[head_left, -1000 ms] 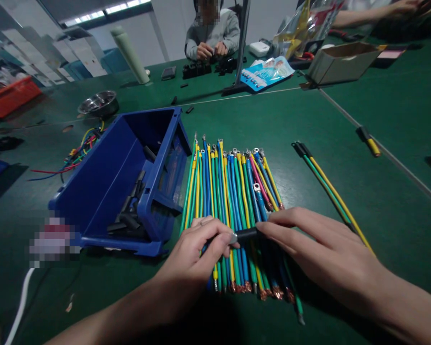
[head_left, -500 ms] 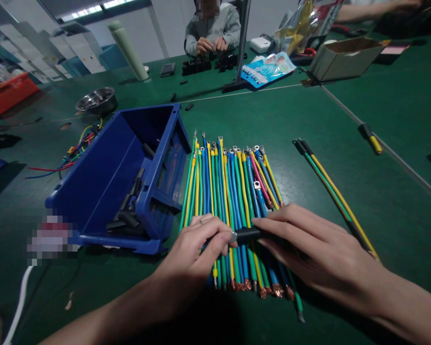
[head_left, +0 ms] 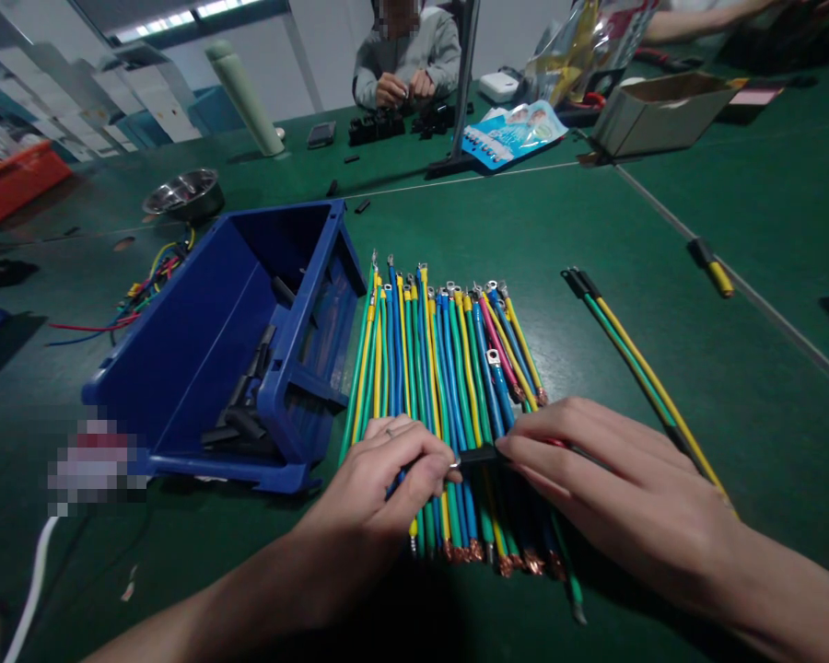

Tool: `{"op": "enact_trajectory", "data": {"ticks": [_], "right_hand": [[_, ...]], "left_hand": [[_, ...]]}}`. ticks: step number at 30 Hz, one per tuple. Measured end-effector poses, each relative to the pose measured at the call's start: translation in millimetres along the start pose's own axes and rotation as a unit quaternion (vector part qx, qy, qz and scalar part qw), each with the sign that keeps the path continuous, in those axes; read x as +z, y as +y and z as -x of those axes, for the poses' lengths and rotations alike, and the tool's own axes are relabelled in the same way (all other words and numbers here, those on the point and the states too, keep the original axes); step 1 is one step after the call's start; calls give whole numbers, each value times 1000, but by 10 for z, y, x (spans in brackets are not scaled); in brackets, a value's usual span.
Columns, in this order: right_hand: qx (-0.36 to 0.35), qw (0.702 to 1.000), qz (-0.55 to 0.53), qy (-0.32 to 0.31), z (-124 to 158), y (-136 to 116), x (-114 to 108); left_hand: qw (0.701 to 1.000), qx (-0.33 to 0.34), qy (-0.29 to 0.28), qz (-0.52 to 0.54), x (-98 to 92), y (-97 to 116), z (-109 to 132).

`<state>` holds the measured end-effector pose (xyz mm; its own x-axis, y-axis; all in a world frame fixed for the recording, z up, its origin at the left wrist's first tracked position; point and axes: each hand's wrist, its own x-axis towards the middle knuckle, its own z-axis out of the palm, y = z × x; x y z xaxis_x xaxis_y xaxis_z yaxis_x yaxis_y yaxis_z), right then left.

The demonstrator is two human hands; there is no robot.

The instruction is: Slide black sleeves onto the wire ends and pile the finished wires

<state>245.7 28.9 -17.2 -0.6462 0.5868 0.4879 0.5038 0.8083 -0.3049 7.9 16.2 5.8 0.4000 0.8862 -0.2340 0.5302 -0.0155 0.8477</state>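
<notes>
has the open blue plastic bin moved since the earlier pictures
No, the bin keeps its place against the pale straight seam across the green tabletop.

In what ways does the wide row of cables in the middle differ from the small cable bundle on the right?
The wide row has many more cables than the small bundle. The row's far ends show metal tips; the bundle's far ends wear black sleeves. The row includes blue, but the bundle shows none. Both lie on the green table and include green and yellow.
</notes>
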Motion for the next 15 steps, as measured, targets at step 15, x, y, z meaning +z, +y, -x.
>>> {"op": "enact_trajectory", "data": {"ticks": [15], "right_hand": [[23, 999, -38, -19, -15, 0, 20]], "left_hand": [[1000, -25, 6, -1, 6, 1, 12]]}}
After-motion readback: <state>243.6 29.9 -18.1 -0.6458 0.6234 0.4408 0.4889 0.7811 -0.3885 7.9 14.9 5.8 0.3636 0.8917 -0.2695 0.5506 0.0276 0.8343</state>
